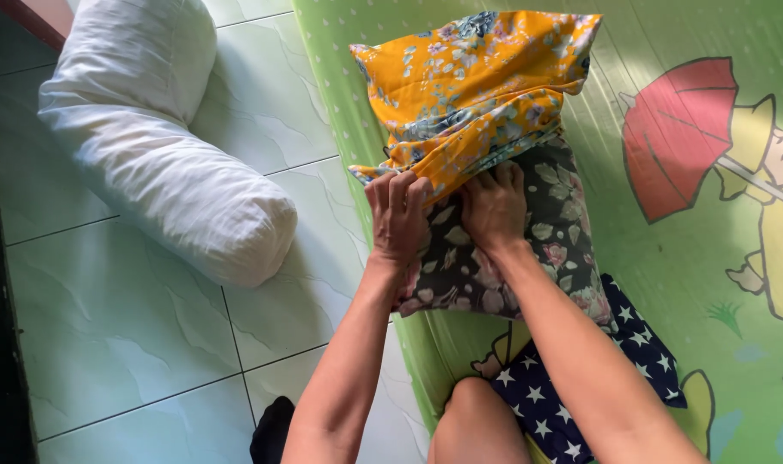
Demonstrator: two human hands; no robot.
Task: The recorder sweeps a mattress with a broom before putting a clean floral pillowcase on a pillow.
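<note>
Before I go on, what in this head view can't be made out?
- Left hand fingertips: curled into the yellow cover, so its grip is hidden.
- Right hand fingertips: tucked under the cover's edge.
- Dark floral pillow: upper end inside the cover.
- Star cloth: partly under the right forearm and knee.
- White bolster: top cut off by the frame edge.

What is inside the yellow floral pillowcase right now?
A dark floral pillow sits partly inside the yellow pillowcase, its lower half sticking out. Left hand and right hand grip the opening. The covered upper part is hidden.
</note>
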